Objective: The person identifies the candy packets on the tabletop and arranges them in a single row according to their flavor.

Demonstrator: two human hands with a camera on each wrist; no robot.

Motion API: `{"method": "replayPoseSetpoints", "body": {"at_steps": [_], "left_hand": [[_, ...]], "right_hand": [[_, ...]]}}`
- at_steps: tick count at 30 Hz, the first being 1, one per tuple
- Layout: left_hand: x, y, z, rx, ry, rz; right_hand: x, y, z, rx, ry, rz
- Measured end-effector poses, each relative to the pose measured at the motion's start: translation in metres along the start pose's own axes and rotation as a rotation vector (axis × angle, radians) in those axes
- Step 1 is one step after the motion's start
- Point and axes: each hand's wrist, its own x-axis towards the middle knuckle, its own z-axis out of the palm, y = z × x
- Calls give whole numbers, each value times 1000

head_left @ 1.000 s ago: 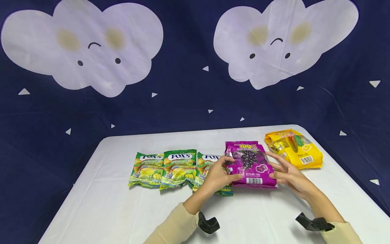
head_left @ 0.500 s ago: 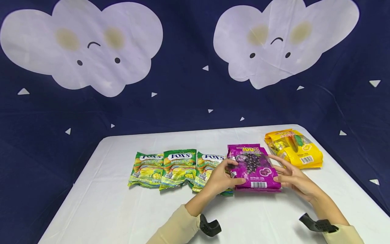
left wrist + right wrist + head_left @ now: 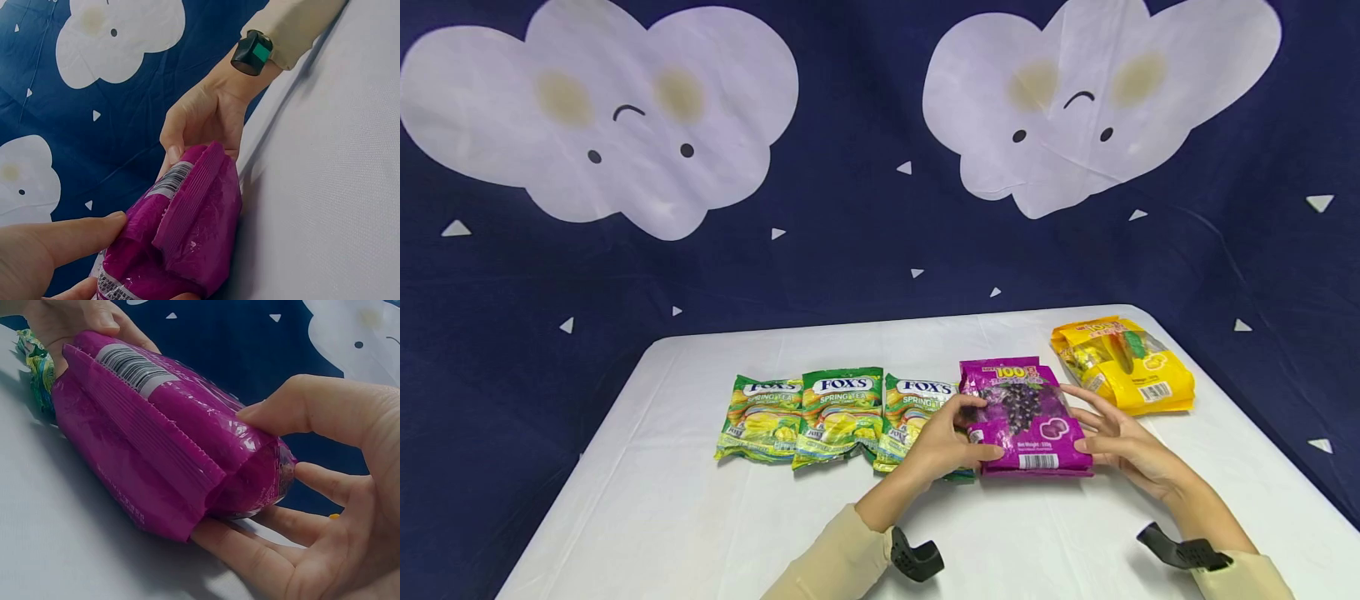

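A purple bag of grape candy (image 3: 1026, 421) sits between both hands in the head view, its barcode end toward me. The left hand (image 3: 943, 437) grips its left side, thumb on the front face. On the other side the right hand (image 3: 1138, 458) holds the bag's edge, thumb on top and fingers spread along the side and underneath, as the right wrist view shows. A crimped bottom seam (image 3: 134, 419) faces the right wrist camera. Just left of the purple bag, a green Fox's candy bag (image 3: 910, 417) is partly hidden by the left hand.
Two more green Fox's bags, the middle one (image 3: 842, 417) and the leftmost one (image 3: 763, 421), lie in a row at left. A yellow candy bag (image 3: 1123, 367) lies at the back right of the white table (image 3: 662, 500). Behind hangs a dark blue cloth (image 3: 850, 275).
Both hands have brought the purple bag slightly right and nearer to me, mostly in the first half second. The green and yellow bags have stayed put.
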Motion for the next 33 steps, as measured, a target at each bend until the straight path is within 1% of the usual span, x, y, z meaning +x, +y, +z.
{"method": "replayPoseSetpoints", "body": {"at_steps": [3, 7, 11, 18, 21, 26, 33], "left_hand": [[0, -1, 0, -6, -9, -16], [1, -3, -1, 26, -29, -20], [1, -3, -2, 84, -48, -9], [1, -3, -2, 199, -46, 18], [1, -3, -2, 226, -46, 28], [2, -2, -3, 243, -56, 32], [1, 0, -5, 244, -81, 30]], "right_hand": [[-1, 0, 0, -18, -5, 4], [-1, 2, 0, -18, -21, -5], [0, 4, -2, 4, -24, 0], [1, 8, -3, 19, -34, 31], [0, 8, -4, 22, -35, 50], [1, 8, -5, 25, -34, 58], [0, 8, -6, 48, -41, 37]]}}
